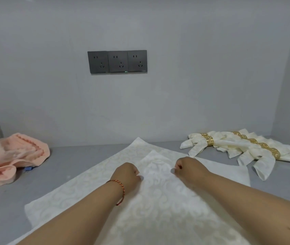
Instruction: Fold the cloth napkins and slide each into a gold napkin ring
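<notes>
- Left hand (128,174) and right hand (187,167), fingers pinching the folded flap of the napkin (158,200) spread at lower centre on the bench (2,209).
- Ringed napkins (238,147) lie at right.
- Pink towel (11,154) at left.

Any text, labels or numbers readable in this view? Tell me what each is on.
No readable text anywhere.
Blue tag by the pink towel: too small and blurred to read.
Sockets: no legible marks.
Gold rings: key-pattern ornament only, no letters.
</notes>
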Tool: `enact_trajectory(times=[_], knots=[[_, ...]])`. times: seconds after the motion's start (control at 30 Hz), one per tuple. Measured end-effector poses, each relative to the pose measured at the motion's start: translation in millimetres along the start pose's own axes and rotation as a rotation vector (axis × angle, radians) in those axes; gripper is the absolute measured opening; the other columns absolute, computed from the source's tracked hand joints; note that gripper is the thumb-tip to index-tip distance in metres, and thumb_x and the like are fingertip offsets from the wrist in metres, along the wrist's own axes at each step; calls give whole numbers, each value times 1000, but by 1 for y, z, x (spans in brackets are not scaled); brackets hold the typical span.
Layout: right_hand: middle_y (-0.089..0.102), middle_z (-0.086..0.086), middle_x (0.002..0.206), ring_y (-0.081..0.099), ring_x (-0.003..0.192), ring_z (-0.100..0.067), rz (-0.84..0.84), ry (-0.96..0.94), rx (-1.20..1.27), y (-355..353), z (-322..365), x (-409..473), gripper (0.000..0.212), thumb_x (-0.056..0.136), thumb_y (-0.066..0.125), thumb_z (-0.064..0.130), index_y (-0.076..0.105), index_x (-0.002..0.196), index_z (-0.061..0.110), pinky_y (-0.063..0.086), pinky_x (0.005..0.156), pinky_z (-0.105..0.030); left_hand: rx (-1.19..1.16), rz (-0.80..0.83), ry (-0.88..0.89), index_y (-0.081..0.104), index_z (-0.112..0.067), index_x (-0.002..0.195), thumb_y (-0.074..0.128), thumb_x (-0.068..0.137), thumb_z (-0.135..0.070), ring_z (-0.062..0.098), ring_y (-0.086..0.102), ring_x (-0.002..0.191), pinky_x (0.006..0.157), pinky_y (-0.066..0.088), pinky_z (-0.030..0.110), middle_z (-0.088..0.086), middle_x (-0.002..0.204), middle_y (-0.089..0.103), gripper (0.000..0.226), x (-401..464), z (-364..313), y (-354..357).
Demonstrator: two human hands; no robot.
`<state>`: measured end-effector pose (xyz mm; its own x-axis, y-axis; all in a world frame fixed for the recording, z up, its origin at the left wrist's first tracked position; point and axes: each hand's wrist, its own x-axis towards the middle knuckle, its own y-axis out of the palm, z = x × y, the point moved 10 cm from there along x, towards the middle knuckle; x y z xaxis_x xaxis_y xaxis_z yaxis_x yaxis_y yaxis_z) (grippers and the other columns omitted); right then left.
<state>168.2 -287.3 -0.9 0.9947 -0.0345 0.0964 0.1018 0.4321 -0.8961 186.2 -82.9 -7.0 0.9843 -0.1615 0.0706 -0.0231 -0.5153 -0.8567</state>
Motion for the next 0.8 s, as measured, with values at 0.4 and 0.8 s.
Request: enact_trajectory(times=[0.4, 0.8], knots=[[58, 0, 86, 54, 84, -19, -72, 126, -91, 27, -28, 94, 27, 94, 54, 40, 48, 81, 17, 37, 70, -28, 64, -52, -236, 56, -22, 86, 58, 89, -36, 21, 60, 99, 91, 41, 34, -4, 93, 65, 15, 89, 33, 22], [66, -5, 96, 61, 92, -24, -140, 104, -171, 31, -31, 111, 32, 94, 53, 46, 56, 91, 14, 43, 76, -33, 134, -56, -285, 60, -18, 107, 53, 89, -32, 25, 54, 109, 87, 37, 34, 2, 112, 62, 24, 102, 39, 27]])
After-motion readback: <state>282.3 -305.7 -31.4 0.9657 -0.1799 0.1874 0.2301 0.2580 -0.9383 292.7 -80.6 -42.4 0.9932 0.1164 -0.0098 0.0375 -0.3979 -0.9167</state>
